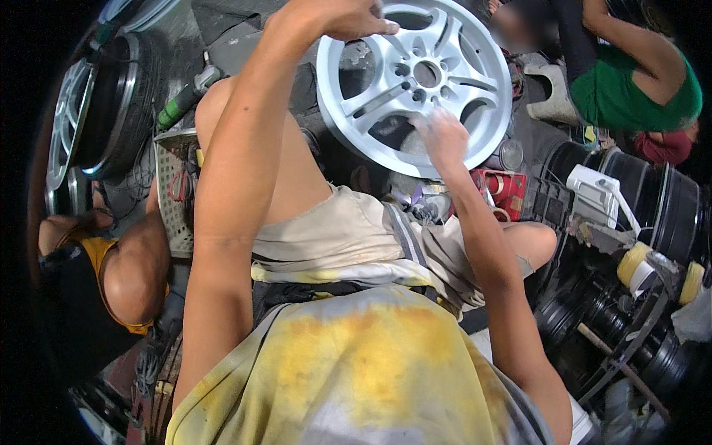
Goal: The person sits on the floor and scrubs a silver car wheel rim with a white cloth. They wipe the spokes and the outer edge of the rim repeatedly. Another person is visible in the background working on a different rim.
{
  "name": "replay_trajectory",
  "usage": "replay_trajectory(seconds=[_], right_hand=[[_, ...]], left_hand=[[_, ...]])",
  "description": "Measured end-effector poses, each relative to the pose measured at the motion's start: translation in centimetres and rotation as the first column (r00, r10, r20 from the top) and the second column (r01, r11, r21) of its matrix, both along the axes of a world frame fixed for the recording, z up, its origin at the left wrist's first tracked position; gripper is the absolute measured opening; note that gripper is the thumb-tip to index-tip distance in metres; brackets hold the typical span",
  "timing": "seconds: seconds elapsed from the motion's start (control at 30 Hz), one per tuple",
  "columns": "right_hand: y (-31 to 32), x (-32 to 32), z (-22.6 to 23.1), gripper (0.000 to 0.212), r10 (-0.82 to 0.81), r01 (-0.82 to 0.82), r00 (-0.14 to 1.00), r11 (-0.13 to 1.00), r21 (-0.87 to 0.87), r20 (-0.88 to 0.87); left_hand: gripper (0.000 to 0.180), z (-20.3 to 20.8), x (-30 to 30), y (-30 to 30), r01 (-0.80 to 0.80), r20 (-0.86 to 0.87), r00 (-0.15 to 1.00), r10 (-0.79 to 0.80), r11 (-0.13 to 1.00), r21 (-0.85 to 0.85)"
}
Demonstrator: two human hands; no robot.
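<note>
Basically, silver alloy wheel [404,57] at 1 o'clock from centre, face up, just past my knees, likely put there so both hands reach the whole face. My left grip [354,21] is at the rim's 11 o'clock, maybe steadying it; can't tell if fingers are clamped or just resting. My right grip [446,141] is over the spokes near the wheel's 5 o'clock, blurred; can't tell if fingers are together or apart, or whether something pale is in them. Metal can [510,156] at the wheel's 4 o'clock, red box [513,191] a bit lower, both probably parked within right-hand reach. Green-bodied power tool [176,107] on the floor at 10 o'clock and pale perforated basket [176,241] at 9, seemingly set aside on my left. Labels: nothing legible on the wheel; marks on the can and box too small to read.
</note>
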State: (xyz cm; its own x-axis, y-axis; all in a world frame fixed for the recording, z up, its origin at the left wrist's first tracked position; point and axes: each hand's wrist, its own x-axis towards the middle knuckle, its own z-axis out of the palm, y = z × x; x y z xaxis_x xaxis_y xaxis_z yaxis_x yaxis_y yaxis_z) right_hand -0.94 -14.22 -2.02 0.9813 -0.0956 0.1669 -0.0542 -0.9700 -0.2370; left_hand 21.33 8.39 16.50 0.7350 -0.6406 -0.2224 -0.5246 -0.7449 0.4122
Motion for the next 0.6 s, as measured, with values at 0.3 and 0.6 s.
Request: replay_trajectory(seconds=[0.3, 0.6], right_hand=[[-0.7, 2.0, 2.5, 0.050, -0.045, 0.042, 0.979, 0.999, -0.018, -0.199], [-3.9, -2.5, 1.5, 0.056, -0.291, 0.404, 0.877, 0.877, 0.260, -0.382]], left_hand=[[0.054, -0.8, 0.1, 0.0, 0.000, 0.042, 0.999, -0.002, 0.999, 0.048], [0.053, 0.5, -1.1, 1.0, 0.002, 0.036, 0.999, -0.002, 1.000, -0.014]])
